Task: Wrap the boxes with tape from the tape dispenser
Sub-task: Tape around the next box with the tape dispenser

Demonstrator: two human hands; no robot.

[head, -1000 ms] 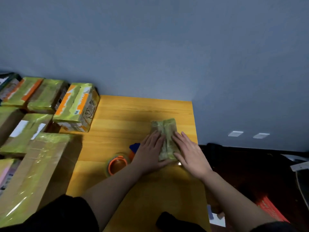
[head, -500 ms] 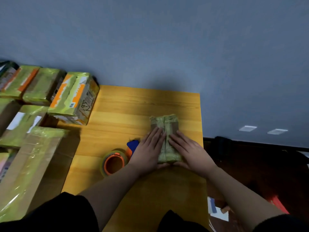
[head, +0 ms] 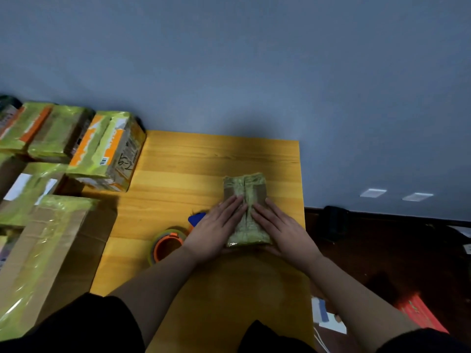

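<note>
A small cardboard box covered in yellowish tape lies on the wooden table, towards its right side. My left hand lies flat on the box's left half, fingers straight. My right hand presses flat on its right half, so the near part of the box is mostly covered. The tape dispenser, an orange-cored roll with a blue handle, sits on the table just left of my left wrist.
Several taped boxes crowd the left side: an orange-and-green one at the table's back left corner and a long brown carton nearer me. A grey wall rises behind. Right of the table's edge is dark floor with papers.
Both hands have slid a little closer together along the box's top. The view has shifted slightly; the dispenser has not moved.
</note>
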